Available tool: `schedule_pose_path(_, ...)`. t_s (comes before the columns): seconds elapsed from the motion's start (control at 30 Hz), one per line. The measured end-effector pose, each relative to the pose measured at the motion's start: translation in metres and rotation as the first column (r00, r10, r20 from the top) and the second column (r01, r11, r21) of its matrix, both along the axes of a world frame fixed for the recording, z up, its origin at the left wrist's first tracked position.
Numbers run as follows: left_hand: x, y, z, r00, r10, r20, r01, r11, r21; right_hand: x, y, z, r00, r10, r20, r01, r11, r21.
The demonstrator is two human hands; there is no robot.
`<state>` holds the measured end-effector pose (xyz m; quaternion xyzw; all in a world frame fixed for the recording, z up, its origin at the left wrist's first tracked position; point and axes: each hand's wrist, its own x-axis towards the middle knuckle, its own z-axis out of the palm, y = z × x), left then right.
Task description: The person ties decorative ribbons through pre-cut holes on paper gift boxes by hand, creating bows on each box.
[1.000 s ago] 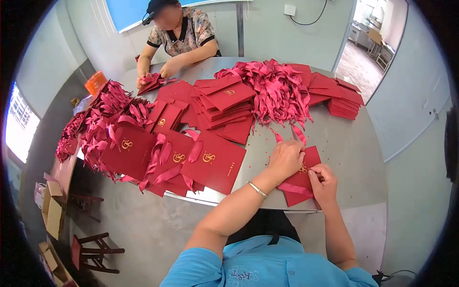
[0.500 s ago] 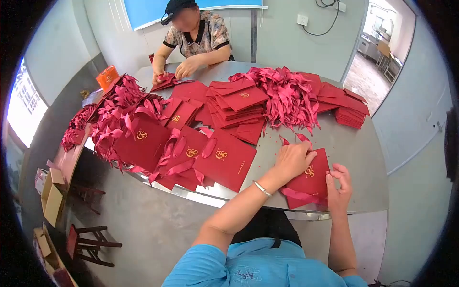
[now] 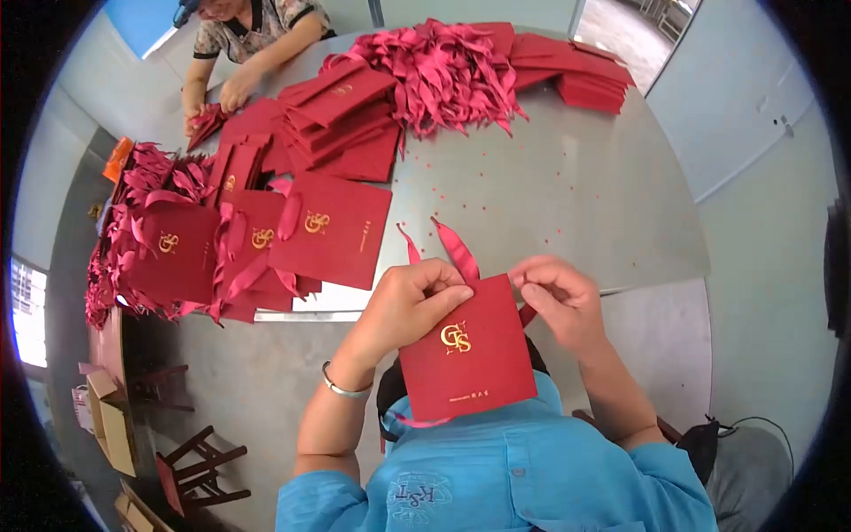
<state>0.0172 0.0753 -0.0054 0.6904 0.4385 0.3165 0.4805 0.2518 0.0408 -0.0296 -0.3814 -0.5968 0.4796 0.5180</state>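
A red paper gift bag (image 3: 470, 355) with gold lettering is held up in front of my blue shirt, tilted slightly. My left hand (image 3: 412, 306) pinches its top edge, thumb on the front face. Two ends of pink ribbon (image 3: 458, 248) stick up above that edge, and another bit of ribbon shows below the bag. At the upper right corner, my right hand (image 3: 565, 301) is closed in a pinch; whatever its fingertips hold is too small to make out. A dark red strip shows between that hand and the bag.
Finished-looking bags with ribbons (image 3: 182, 253) lie at the left of the metal table (image 3: 612, 204). Behind are stacked red bags (image 3: 337, 115), a heap of loose ribbons (image 3: 452, 75) and another stack (image 3: 594, 84). Across the table a person's hands (image 3: 239, 89) handle a red bag. A stool (image 3: 199, 470) stands lower left.
The bag has come off the table edge and up toward my chest, with my left hand now gripping its top edge. My right hand has moved to its upper corner. The view has shifted.
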Motion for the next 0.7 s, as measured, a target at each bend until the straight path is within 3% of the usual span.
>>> schedule_pose_path(0.13, -0.004, -0.019, -0.01, 0.989, -0.055, 0.135, 0.069, 0.992, -0.102, -0.01, 0.004, 0.0, 0.999, 0.029, -0.028, -0.03, 0.999, -0.039)
schedule_pose_path(0.2, -0.005, -0.025, -0.016, 0.978, -0.087, 0.187, 0.102, 0.992, -0.074, -0.009, 0.005, -0.002, 0.994, 0.084, 0.076, -0.089, 0.994, 0.068)
schedule_pose_path(0.3, -0.01, -0.027, -0.021, 0.974, -0.081, 0.212, 0.119, 0.978, -0.172, -0.011, 0.006, -0.006, 0.986, 0.111, 0.126, -0.125, 0.985, 0.116)
schedule_pose_path(0.53, -0.005, -0.025, -0.002, 0.962, -0.18, 0.206, 0.217, 0.96, -0.177, -0.019, 0.0, -0.011, 0.973, 0.047, 0.226, -0.094, 0.975, 0.201)
schedule_pose_path(0.63, -0.001, -0.025, -0.006, 0.955, -0.148, 0.256, 0.212, 0.946, -0.246, -0.025, -0.005, -0.015, 0.994, 0.019, 0.107, -0.035, 0.989, 0.141)
schedule_pose_path(0.7, -0.001, -0.024, -0.016, 0.882, -0.027, 0.47, 0.238, 0.887, -0.396, -0.027, -0.005, -0.019, 0.999, -0.011, 0.043, 0.006, 0.992, 0.122)
